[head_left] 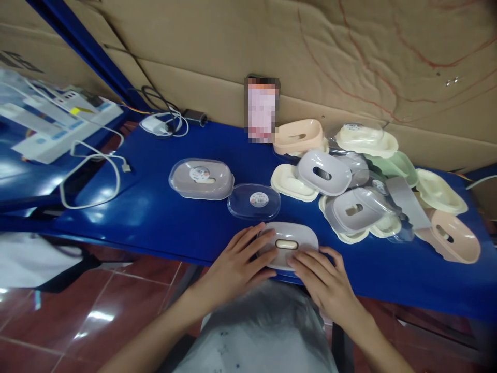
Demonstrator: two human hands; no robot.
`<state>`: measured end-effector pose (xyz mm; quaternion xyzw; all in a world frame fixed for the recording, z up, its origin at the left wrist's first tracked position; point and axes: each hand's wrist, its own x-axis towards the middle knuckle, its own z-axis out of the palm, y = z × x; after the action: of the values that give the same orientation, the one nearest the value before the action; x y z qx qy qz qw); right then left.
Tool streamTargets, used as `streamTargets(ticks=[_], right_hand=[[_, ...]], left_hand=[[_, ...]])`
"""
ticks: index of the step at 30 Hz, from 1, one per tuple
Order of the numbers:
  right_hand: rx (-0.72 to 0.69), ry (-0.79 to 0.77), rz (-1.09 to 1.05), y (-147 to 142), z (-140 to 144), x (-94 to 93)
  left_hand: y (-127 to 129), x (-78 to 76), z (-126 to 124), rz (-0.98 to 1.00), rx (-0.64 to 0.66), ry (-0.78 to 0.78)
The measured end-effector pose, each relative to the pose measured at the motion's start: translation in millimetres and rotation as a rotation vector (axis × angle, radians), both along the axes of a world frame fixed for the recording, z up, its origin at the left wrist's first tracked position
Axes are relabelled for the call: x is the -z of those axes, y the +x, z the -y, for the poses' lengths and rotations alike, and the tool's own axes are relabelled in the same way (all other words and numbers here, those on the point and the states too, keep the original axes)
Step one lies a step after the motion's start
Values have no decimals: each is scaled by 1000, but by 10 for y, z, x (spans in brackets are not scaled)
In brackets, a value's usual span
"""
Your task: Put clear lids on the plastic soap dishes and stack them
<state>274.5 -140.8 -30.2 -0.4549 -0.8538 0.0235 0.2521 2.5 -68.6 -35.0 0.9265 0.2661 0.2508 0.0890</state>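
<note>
On the blue table (147, 212), the left hand (241, 257) and the right hand (326, 277) lie with fingers spread, not closed, over the grey dish (287, 232) near the front edge. A careless pull backward could perhaps make it fall.

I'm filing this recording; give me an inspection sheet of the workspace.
Surface: glossy blue table.
Job's things: slotted grey dish at the near edge; transparent lid with a round sticker just beyond; lidded grey dish farther left.
Clutter: overlapping pile of dishes in grey, cream, peach and green; upright pixelated device.
Hands: left hand and right hand have fingers on the slotted grey dish; grip unclear.
Cables: white cable on the left, black cable behind.
Surroundings: cardboard, red tiles.
</note>
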Motion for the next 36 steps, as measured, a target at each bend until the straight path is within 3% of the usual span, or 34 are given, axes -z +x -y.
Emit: streamTargets(ticks=[3,7,11,14,20,23,26,30,36], right_hand=[[-5,-21,20,-10,10,18],[-3,-1,-1,-23,19,-22],[13,13,-39,98,92,-52],[67,33,-80,247,191,15],[279,-48,-229,173,220,154],[355,-59,-340,20,115,142],[290,-96,-282,-19,13,88],[180,-87,-130,76,-42,21],[176,-19,-103,110,-18,29]], left_hand=[[-99,-119,-111,-25,6,1],[-228,-213,-344,-49,-184,45],[-238,-152,-417,-152,-231,78],[-218,-85,-382,-109,-254,102],[-82,-139,-276,251,-214,-112],[68,-197,-179,273,-92,-81],[188,-201,-129,186,23,21],[214,-149,-153,132,41,29],[185,-51,-140,118,42,40]])
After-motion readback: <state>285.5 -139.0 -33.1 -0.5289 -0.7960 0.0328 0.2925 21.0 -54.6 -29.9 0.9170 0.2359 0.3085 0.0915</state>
